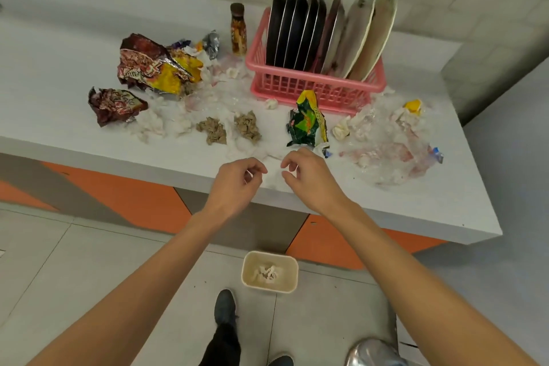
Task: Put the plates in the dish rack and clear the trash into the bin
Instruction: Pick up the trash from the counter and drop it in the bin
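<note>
Several plates point(300, 30), dark and pale, stand upright in the pink dish rack point(312, 88) at the back of the white counter point(416, 208). Trash litters the counter: a red-yellow snack bag point(154, 64), a smaller red wrapper point(114, 104), a green wrapper point(307, 123), two brown crumpled wads point(228, 128), white tissues and clear plastic point(389, 142). The beige bin point(269, 272) sits on the floor below with white tissue inside. My left hand point(234, 181) and my right hand point(309, 175) hover over the counter's front edge, fingers loosely curled, holding nothing.
A brown bottle point(238, 29) stands left of the rack, beside a crumpled foil wad point(211, 43). Orange and grey cabinet fronts lie below the counter. My shoes point(225, 304) are on the tiled floor near the bin. A shiny metal object point(374, 353) sits at the bottom right.
</note>
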`<control>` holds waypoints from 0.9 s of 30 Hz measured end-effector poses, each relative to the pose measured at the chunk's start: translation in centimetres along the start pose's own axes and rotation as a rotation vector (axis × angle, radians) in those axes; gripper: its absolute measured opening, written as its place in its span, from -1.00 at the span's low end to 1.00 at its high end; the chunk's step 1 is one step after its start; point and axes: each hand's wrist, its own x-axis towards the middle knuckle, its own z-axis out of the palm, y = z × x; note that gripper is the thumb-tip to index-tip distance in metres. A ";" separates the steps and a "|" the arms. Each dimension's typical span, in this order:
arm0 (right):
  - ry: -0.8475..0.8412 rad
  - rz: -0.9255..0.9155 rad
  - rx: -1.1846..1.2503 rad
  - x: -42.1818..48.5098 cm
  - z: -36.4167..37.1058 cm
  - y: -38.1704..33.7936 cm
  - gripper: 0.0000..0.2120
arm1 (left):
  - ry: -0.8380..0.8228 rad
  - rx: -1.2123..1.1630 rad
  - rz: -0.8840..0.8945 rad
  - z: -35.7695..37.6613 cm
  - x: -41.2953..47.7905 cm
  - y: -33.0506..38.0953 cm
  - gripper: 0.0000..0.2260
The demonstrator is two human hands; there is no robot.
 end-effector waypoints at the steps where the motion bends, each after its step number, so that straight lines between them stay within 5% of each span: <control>1: 0.006 0.003 -0.003 0.4 0.2 -0.4 -0.89 | -0.009 0.014 0.007 -0.6 0.4 -0.4 -0.85; 14: 0.002 0.181 0.011 6.6 5.6 -3.2 -0.63 | -0.055 0.129 0.106 -5.7 7.1 -6.5 -0.86; 17: -0.033 0.197 0.004 7.5 6.5 -3.3 -0.59 | -0.169 0.211 0.130 -5.5 7.9 -7.0 -0.80; 21: -0.066 0.210 -0.014 8.1 7.4 -2.8 -0.64 | -0.305 0.338 0.140 -4.8 8.4 -7.6 -0.66; 27: -0.078 0.219 -0.039 8.5 8.1 -1.5 -0.84 | -0.215 0.223 0.173 -4.6 9.0 -8.1 -0.77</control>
